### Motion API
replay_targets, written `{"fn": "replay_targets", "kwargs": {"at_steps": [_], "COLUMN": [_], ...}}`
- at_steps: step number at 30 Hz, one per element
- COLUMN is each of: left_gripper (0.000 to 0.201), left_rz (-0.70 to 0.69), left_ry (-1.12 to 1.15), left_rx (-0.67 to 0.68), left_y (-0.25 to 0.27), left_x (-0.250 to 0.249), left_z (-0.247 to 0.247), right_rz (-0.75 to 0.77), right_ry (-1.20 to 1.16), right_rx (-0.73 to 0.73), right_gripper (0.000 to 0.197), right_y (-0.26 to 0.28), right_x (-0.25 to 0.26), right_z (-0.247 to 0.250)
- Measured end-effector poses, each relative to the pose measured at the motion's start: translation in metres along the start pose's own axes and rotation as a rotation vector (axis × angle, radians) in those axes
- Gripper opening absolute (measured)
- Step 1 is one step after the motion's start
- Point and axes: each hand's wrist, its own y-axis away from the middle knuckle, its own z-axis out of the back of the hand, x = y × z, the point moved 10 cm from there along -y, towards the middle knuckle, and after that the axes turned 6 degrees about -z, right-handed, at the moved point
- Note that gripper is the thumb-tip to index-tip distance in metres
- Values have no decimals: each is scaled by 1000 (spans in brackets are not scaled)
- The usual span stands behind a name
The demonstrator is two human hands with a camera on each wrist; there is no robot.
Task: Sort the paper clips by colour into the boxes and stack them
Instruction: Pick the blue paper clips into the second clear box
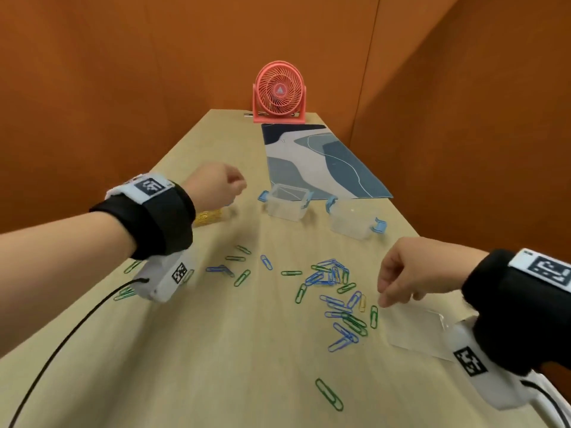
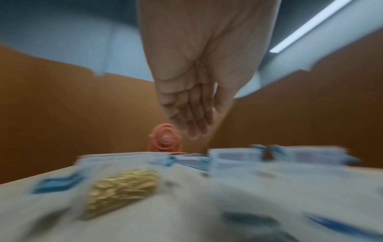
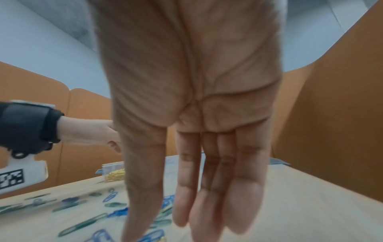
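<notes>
Blue and green paper clips (image 1: 332, 274) lie scattered over the wooden table (image 1: 216, 350), with one yellow clip (image 1: 362, 302) among them. A clear box of gold clips (image 1: 207, 217) stands at the left, seen blurred in the left wrist view as gold clips (image 2: 122, 188). My left hand (image 1: 216, 186) hovers above that box, its fingers (image 2: 190, 117) straight and holding nothing. Two clear boxes with blue latches (image 1: 285, 200) (image 1: 352, 220) look empty. My right hand (image 1: 398, 279) hangs over the clip pile's right edge, fingers (image 3: 186, 204) straight and pointing down, with nothing in them.
A clear lid (image 1: 417, 325) lies under my right wrist. A blue patterned mat (image 1: 321, 162) and a pink fan (image 1: 279, 92) sit at the far end. Orange walls close in on both sides. A black cable (image 1: 61, 344) trails from my left wrist.
</notes>
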Motion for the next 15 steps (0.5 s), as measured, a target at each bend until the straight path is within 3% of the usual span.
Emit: {"fn": "replay_targets", "kwargs": {"at_steps": [3, 6, 10, 15], "left_gripper": [23, 29, 34, 26], "left_rz": [-396, -632, -655, -581], "left_ry": [-44, -26, -79, -117], "left_rx": [266, 414, 466, 415], "left_y": [38, 64, 61, 54], "left_x": [-82, -136, -153, -137], "left_z": [-56, -99, -128, -123], "right_rz": [47, 102, 183, 190], "right_ry": [1, 46, 53, 43], "right_rx": [19, -45, -173, -208], "right_gripper": [30, 21, 14, 10], "right_y": [-4, -7, -7, -6], "right_x": [9, 18, 28, 24], "right_z": [-11, -15, -12, -9]}}
